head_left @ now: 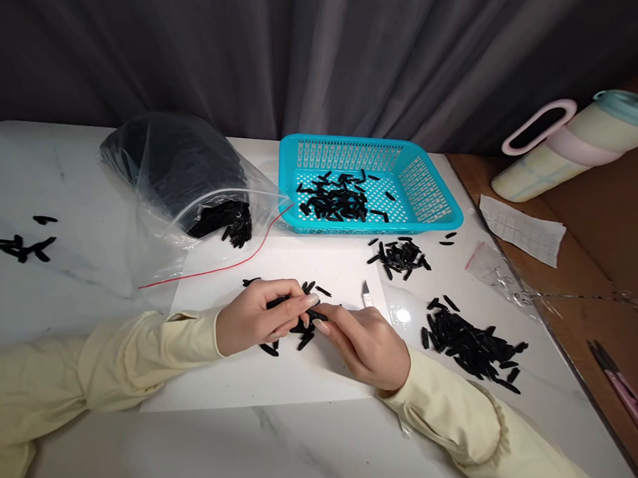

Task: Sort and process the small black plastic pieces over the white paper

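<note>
Left hand fingers pinch a black strip, long axis 9-to-3, its free end meeting the right hand, whose fingers grip a blade.

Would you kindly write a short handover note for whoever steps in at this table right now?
Left hand: pinching a small black piece over the white sheet.
Right hand: touching that piece, with a small blade sticking up from it.
Done, by the look: black pieces lie in the blue basket.
Left: piles at right and by the basket, a few at far left, plus the open bag.
</note>
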`<state>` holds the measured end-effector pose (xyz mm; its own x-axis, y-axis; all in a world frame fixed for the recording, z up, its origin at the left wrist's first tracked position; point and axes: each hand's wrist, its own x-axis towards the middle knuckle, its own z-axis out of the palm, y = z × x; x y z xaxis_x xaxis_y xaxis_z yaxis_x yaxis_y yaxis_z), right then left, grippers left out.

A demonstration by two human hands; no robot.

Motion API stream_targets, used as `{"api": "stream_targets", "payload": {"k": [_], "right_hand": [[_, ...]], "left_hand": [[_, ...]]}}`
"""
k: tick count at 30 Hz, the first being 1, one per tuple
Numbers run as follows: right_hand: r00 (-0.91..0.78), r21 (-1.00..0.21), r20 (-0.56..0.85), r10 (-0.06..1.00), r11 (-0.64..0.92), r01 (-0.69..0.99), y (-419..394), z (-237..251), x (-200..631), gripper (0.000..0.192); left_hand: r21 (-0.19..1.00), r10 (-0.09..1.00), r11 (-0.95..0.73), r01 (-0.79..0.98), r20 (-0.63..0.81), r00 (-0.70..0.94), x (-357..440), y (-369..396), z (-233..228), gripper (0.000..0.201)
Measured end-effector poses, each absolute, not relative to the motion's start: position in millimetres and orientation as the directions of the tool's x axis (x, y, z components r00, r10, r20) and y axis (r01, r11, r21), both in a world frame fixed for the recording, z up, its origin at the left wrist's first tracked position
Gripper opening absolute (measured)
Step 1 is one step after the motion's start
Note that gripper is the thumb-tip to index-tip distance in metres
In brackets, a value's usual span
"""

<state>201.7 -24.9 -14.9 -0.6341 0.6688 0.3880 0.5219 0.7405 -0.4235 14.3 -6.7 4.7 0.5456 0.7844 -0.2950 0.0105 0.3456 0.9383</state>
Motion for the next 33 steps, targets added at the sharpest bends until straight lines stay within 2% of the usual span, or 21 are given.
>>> {"api": "stream_targets", "payload": {"k": [33], "right_hand": [[-0.583,-0.408,0.426,0.692,0.722,0.559,-25.4,-17.6,202.0,0.024]], "left_hand": [[0.968,0.823,0.245,0.045,-0.233,0.518,12.5,-7.4,2.3,0.026]]}}
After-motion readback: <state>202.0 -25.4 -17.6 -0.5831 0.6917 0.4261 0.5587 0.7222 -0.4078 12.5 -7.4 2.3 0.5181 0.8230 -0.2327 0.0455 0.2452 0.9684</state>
